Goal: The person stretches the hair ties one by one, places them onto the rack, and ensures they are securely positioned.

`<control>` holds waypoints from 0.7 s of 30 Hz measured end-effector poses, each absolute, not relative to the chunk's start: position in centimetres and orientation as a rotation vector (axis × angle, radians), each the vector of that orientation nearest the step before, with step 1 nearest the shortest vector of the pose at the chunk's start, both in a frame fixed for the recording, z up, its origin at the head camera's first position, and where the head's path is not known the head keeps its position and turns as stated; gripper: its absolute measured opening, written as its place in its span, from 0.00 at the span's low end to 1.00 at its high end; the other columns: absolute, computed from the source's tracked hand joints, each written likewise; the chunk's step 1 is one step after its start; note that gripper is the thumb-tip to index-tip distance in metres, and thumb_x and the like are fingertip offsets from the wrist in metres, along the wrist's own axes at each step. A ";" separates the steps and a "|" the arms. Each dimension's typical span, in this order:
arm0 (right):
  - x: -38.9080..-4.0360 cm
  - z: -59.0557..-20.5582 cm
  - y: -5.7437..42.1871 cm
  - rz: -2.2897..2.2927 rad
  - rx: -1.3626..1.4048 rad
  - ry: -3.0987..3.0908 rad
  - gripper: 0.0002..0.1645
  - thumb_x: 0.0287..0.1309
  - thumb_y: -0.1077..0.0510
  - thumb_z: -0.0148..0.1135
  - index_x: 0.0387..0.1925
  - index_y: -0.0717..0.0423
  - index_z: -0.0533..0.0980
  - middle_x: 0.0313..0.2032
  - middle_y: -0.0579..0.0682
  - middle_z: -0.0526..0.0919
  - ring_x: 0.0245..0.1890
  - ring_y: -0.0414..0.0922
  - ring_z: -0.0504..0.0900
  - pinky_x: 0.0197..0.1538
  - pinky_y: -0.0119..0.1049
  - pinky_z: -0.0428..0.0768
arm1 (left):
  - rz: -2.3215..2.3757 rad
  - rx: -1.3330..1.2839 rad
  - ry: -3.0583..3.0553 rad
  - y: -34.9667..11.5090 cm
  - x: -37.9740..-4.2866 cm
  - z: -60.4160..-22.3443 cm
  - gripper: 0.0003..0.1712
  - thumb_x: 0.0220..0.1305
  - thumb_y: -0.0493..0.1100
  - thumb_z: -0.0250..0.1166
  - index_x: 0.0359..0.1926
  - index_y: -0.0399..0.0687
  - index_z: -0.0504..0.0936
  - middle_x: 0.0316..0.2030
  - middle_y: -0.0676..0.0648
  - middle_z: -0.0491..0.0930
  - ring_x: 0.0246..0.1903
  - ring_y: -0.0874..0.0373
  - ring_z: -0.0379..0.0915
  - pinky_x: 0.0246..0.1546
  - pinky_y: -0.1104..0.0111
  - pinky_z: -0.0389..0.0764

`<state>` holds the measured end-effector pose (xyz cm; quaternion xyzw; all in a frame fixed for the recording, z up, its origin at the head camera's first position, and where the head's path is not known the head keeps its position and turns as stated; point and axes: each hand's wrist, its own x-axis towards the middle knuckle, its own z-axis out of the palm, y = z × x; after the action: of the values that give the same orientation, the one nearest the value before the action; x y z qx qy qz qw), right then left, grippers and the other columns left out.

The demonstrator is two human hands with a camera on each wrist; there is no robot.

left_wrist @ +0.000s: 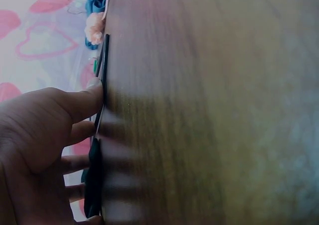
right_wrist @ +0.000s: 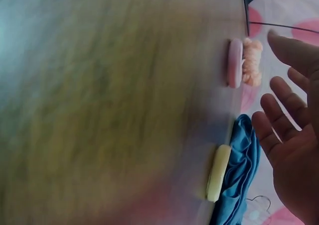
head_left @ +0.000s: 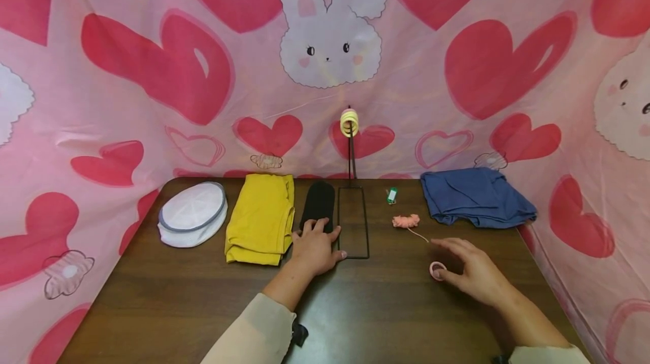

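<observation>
My left hand reaches forward over the table, its fingertips resting on the near end of a black oblong, soft-looking piece. Its thumb touches the base of a black wire stand. High on that stand hang yellow and pink rings. My right hand hovers with spread fingers and holds nothing. Under its thumb in the head view lies a pink ring. A pale yellow ring shows beside the pink one in the right wrist view; in the head view it is hidden.
A peach yarn bundle with a loose strand lies right of the stand, below a small green tag. Folded blue cloth is at back right. Folded yellow cloth and a round white fabric piece lie left.
</observation>
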<state>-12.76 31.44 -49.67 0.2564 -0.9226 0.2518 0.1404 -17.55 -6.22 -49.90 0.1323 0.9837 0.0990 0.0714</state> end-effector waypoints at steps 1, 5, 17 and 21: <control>-12.7 -49.8 31.6 0.708 0.746 -2.676 0.40 0.42 0.55 0.87 0.60 0.54 0.81 0.55 0.47 0.85 0.54 0.47 0.80 0.57 0.20 0.66 | 0.295 0.397 2.957 -6.2 -17.5 -49.9 0.39 0.67 0.71 0.63 0.75 0.68 0.72 0.77 0.45 0.62 0.73 0.39 0.55 0.63 0.32 0.63; -12.7 -50.2 31.9 0.683 0.783 -2.702 0.43 0.37 0.56 0.88 0.60 0.55 0.81 0.55 0.48 0.85 0.55 0.49 0.79 0.60 0.19 0.61 | 0.286 0.398 2.957 -6.2 -17.6 -49.8 0.39 0.67 0.71 0.63 0.75 0.69 0.71 0.77 0.45 0.62 0.73 0.39 0.54 0.63 0.32 0.63; -12.6 -50.7 32.3 0.630 0.799 -2.776 0.37 0.37 0.57 0.87 0.55 0.52 0.84 0.50 0.44 0.86 0.51 0.46 0.79 0.57 0.29 0.70 | 0.299 0.392 2.949 -6.2 -17.6 -49.8 0.40 0.66 0.71 0.63 0.75 0.69 0.71 0.77 0.45 0.62 0.73 0.38 0.55 0.63 0.32 0.63; -12.6 -50.6 32.3 0.612 0.807 -2.783 0.34 0.40 0.58 0.86 0.54 0.52 0.85 0.47 0.42 0.87 0.48 0.43 0.80 0.51 0.39 0.76 | 0.302 0.389 2.945 -6.2 -17.6 -49.7 0.40 0.66 0.71 0.63 0.75 0.69 0.71 0.77 0.45 0.62 0.73 0.38 0.55 0.63 0.32 0.62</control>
<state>-12.63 32.32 -50.60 0.2713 -0.9359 0.2059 0.0897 -17.55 -6.17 -49.74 0.1298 0.9833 0.1008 0.0777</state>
